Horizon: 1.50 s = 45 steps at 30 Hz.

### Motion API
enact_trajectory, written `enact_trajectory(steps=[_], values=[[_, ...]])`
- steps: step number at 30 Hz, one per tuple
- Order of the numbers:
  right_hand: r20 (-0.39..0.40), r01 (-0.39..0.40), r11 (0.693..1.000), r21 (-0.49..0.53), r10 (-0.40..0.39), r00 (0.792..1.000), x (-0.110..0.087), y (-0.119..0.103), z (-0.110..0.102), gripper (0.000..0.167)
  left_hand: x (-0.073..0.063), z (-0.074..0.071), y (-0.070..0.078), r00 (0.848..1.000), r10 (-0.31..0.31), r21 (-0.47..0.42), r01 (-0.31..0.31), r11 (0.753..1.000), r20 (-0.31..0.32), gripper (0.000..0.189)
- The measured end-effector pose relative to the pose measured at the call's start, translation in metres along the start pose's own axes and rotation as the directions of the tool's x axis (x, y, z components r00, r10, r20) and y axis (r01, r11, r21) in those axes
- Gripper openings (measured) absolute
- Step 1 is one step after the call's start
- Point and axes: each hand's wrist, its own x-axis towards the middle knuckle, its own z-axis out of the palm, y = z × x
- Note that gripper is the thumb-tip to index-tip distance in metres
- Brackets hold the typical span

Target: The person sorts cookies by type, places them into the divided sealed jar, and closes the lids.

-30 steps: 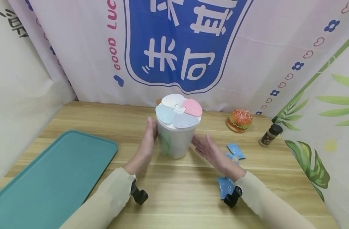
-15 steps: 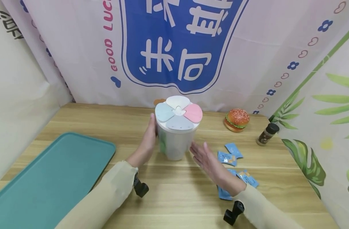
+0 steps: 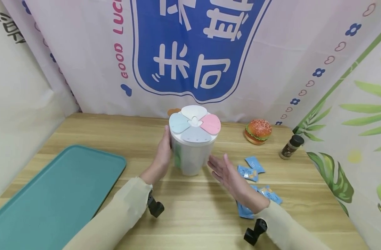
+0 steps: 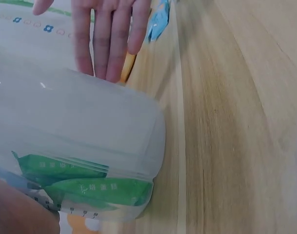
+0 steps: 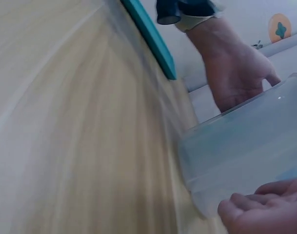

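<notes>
A translucent plastic canister stands upright on the table. Its white lid carries several petal-shaped flaps in white, pink, grey and light blue. Green packets show through its lower wall in the left wrist view. My left hand rests along the canister's left side, its fingers partly hidden behind the wall. At the lower right side is my right hand, fingers extended and thumb raised. Its fingertips are at the wall; whether they touch is hard to tell.
A teal tray lies at the left. Small blue packets lie beside my right arm. Farther back right are a toy hamburger and a black-capped jar. A printed curtain hangs behind the table.
The canister has turned a little clockwise seen from above, and its green packets have shifted left. My right forearm has moved slightly, showing more blue packets. The head view has shifted a little.
</notes>
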Motion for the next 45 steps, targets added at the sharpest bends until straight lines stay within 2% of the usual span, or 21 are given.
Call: enact_trajectory(steps=[3, 5, 9, 12, 14, 15, 17, 18, 19, 21, 23, 25, 27, 29, 31, 32, 34, 38, 41, 43, 45], values=[[-0.074, -0.016, 0.998, -0.056, 0.012, 0.997, 0.001, -0.007, -0.003, 0.086, -0.002, -0.004, 0.001, 0.999, 0.020, -0.008, -0.020, 1.000, -0.038, 0.073], [-0.140, -0.007, 0.992, -0.125, -0.010, 0.990, 0.002, -0.014, -0.007, 0.081, -0.002, -0.009, 0.003, 0.996, 0.044, 0.006, -0.043, 0.999, -0.075, 0.073], [-0.247, 0.065, 0.965, -0.253, -0.130, 0.960, 0.004, -0.031, -0.018, 0.064, 0.000, -0.019, 0.011, 0.984, 0.134, 0.049, -0.130, 0.990, -0.119, 0.069], [-0.303, 0.165, 0.932, -0.323, -0.267, 0.915, 0.006, -0.045, -0.027, 0.054, -0.001, -0.025, 0.021, 0.966, 0.229, 0.093, -0.218, 0.971, -0.122, 0.064], [-0.318, 0.247, 0.891, -0.381, -0.377, 0.870, 0.008, -0.055, -0.032, 0.049, -0.004, -0.027, 0.030, 0.943, 0.311, 0.148, -0.292, 0.945, -0.122, 0.058], [-0.316, 0.290, 0.863, -0.413, -0.435, 0.843, 0.009, -0.059, -0.034, 0.046, -0.006, -0.029, 0.034, 0.926, 0.358, 0.184, -0.334, 0.925, -0.121, 0.055], [-0.293, 0.363, 0.792, -0.491, -0.542, 0.788, 0.011, -0.069, -0.037, 0.041, -0.008, -0.030, 0.041, 0.880, 0.467, 0.274, -0.429, 0.861, -0.091, 0.048], [-0.266, 0.396, 0.756, -0.522, -0.585, 0.766, 0.011, -0.073, -0.038, 0.040, -0.009, -0.030, 0.043, 0.849, 0.526, 0.319, -0.483, 0.816, -0.060, 0.046], [-0.233, 0.424, 0.718, -0.552, -0.621, 0.748, 0.011, -0.077, -0.039, 0.038, -0.010, -0.030, 0.046, 0.816, 0.577, 0.364, -0.532, 0.764, -0.020, 0.044], [-0.154, 0.453, 0.637, -0.623, -0.668, 0.728, 0.010, -0.084, -0.040, 0.036, -0.013, -0.031, 0.049, 0.753, 0.652, 0.450, -0.613, 0.649, 0.085, 0.043], [-0.068, 0.460, 0.559, -0.690, -0.683, 0.728, 0.010, -0.090, -0.039, 0.035, -0.017, -0.031, 0.052, 0.696, 0.690, 0.515, -0.673, 0.531, 0.198, 0.044], [0.020, 0.469, 0.481, -0.741, -0.682, 0.731, 0.010, -0.095, -0.037, 0.036, -0.020, -0.032, 0.056, 0.654, 0.696, 0.572, -0.705, 0.419, 0.296, 0.046], [0.099, 0.485, 0.420, -0.767, -0.669, 0.736, 0.010, -0.098, -0.035, 0.039, -0.023, -0.032, 0.058, 0.621, 0.684, 0.623, -0.720, 0.306, 0.382, 0.049], [0.169, 0.513, 0.380, -0.770, -0.654, 0.737, 0.011, -0.101, -0.033, 0.042, -0.024, -0.031, 0.061, 0.595, 0.664, 0.655, -0.728, 0.204, 0.454, 0.050], [0.220, 0.528, 0.342, -0.777, -0.638, 0.738, 0.012, -0.103, -0.031, 0.045, -0.025, -0.031, 0.063, 0.573, 0.640, 0.668, -0.734, 0.121, 0.513, 0.051], [0.241, 0.532, 0.325, -0.782, -0.630, 0.738, 0.013, -0.104, -0.030, 0.046, -0.025, -0.031, 0.063, 0.565, 0.628, 0.669, -0.737, 0.094, 0.535, 0.050], [0.272, 0.533, 0.293, -0.794, -0.613, 0.742, 0.014, -0.105, -0.028, 0.047, -0.025, -0.033, 0.064, 0.552, 0.611, 0.661, -0.748, 0.061, 0.568, 0.049], [0.303, 0.520, 0.243, -0.819, -0.588, 0.750, 0.016, -0.107, -0.026, 0.048, -0.023, -0.037, 0.066, 0.521, 0.599, 0.633, -0.774, 0.030, 0.608, 0.046], [0.308, 0.514, 0.224, -0.828, -0.584, 0.751, 0.016, -0.108, -0.026, 0.047, -0.023, -0.039, 0.068, 0.511, 0.594, 0.620, -0.784, 0.026, 0.621, 0.047], [0.308, 0.515, 0.226, -0.827, -0.585, 0.751, 0.016, -0.108, -0.026, 0.047, -0.022, -0.040, 0.069, 0.515, 0.587, 0.615, -0.788, 0.038, 0.624, 0.047], [0.304, 0.516, 0.232, -0.824, -0.588, 0.750, 0.016, -0.108, -0.026, 0.047, -0.023, -0.041, 0.069, 0.527, 0.577, 0.612, -0.789, 0.059, 0.624, 0.048]])
